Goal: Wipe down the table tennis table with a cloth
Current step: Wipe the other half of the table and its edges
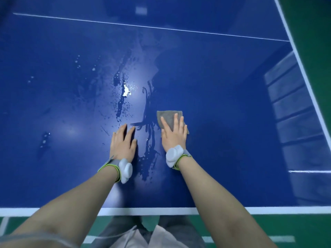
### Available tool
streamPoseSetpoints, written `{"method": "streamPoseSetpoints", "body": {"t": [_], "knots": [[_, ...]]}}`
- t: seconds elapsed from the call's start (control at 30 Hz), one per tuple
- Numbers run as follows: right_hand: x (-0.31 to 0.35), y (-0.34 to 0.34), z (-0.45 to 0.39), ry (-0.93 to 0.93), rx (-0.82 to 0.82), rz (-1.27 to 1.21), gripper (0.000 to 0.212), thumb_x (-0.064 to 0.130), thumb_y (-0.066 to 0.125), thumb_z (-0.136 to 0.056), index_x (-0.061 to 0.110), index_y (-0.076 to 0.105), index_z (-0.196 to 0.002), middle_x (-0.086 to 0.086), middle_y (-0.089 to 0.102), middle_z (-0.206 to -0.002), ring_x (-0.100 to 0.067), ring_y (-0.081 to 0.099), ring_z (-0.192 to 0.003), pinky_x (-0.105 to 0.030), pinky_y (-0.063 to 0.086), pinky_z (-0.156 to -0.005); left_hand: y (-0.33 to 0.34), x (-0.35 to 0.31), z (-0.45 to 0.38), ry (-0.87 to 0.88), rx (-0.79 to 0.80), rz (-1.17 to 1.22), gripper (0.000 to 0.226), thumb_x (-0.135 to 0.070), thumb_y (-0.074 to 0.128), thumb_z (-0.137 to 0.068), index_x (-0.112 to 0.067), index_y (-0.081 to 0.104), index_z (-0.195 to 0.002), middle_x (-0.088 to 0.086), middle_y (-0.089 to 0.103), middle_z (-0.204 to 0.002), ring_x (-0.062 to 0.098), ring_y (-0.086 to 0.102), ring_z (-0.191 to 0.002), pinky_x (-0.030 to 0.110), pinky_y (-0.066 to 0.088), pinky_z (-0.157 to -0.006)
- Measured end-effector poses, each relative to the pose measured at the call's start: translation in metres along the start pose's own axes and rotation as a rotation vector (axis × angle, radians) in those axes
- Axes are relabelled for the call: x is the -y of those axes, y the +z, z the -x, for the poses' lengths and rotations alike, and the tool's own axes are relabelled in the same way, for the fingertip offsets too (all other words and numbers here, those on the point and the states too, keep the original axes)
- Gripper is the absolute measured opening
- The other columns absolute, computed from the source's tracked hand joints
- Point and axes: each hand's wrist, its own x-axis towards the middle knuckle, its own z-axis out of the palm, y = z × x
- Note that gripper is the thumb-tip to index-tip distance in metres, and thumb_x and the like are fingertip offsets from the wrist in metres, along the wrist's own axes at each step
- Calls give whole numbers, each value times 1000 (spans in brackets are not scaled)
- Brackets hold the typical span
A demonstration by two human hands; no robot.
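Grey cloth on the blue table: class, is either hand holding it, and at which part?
Neither grips it. The right hand presses flat on the grey cloth's near part; the left hand rests on the table.

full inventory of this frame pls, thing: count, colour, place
table: 1, blue with white lines, fills most of the view
cloth: 1, grey, flat on the table under the right hand
water: streaks and drops, clear, on the table ahead of and between the hands
floor: green with white lines, right of and below the table
wrist bands: 2, grey and green with white pods, one on each wrist
left hand: flat on the table, fingers straight, left of the cloth
right hand: fingers straight, pressing on the cloth
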Motion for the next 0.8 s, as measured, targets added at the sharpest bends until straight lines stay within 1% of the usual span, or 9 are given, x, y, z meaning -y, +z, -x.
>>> {"method": "streamPoseSetpoints", "body": {"t": [0.1, 0.2, 0.27, 0.37, 0.47, 0.57, 0.7, 0.73, 0.8], "knots": [[10, 8, 23, -176, 52, 21, 48, 31, 30, -103, 40, 18, -148, -3, -11, -159, -25, -16, -145, -37, -13, -114, -2, 9, 10, -113, -60, 28, 46, -23, 44, -96, -16, 36, -141, 11, 16, -153, 27, 12, -141, 29, -6, -113], [-8, 1, 28, -290, 95, -47, 44, 28, 34, -103, 41, 30, -145, 2, -5, -160, -20, -12, -146, -31, -14, -113, -6, 19, 21, -180, -94, 41, 53, -25, 49, -93, -9, 33, -141, 11, 18, -153, 25, 12, -142, 31, -4, -114], [-22, -2, 25, -190, 64, -97, 44, 27, 34, -103, 42, 31, -144, 4, -3, -160, -18, -10, -146, -30, -12, -114, -12, 31, 27, -230, -106, 53, 56, -24, 50, -93, -4, 30, -141, 11, 19, -153, 24, 11, -143, 33, -2, -115], [-22, 0, 28, 96, -14, -52, 47, 30, 29, -103, 41, 19, -148, 0, -8, -160, -21, -13, -146, -34, -10, -115, -20, 48, 35, -219, -93, 26, 55, -23, 48, -94, -3, 29, -142, 11, 20, -153, 24, 12, -143, 34, 0, -115], [-1, 9, 34, 176, 10, -11, 50, 33, 26, -103, 41, 7, -149, -4, -15, -159, -25, -18, -145, -39, -11, -115, -22, 53, 38, -176, -57, 15, 55, -21, 47, -95, -3, 28, -142, 10, 20, -153, 24, 12, -143, 35, 1, -115], [25, 22, 58, 55, 28, -3, 50, 33, 27, -103, 41, 10, -149, -5, -16, -158, -26, -19, -144, -39, -12, -114, -25, 55, 41, -165, -27, 20, 55, -19, 47, -95, -3, 26, -143, 10, 17, -154, 23, 9, -143, 35, 0, -115], [24, 30, 85, -323, 87, 49, 49, 38, 21, -99, 38, 24, -147, -6, -4, -160, -27, -11, -146, -38, -9, -115, -28, 57, 44, -135, 9, 27, 56, -17, 48, -93, -4, 26, -143, 10, 15, -154, 24, 7, -144, 35, 1, -115], [14, 26, 84, -370, 87, 37, 49, 38, 20, -98, 37, 28, -146, -5, 0, -160, -27, -7, -147, -38, -8, -116, -27, 57, 44, -123, 22, 21, 57, -17, 48, -93, -5, 26, -144, 10, 15, -155, 24, 7, -144, 34, 2, -115], [-2, 23, 85, -273, 62, 15, 44, 32, 28, -102, 37, 29, -146, -2, 1, -160, -23, -6, -147, -35, -7, -116, -28, 63, 48, -90, 39, 12, 57, -17, 48, -93, -7, 26, -144, 9, 13, -155, 24, 6, -144, 33, 1, -115]]}}
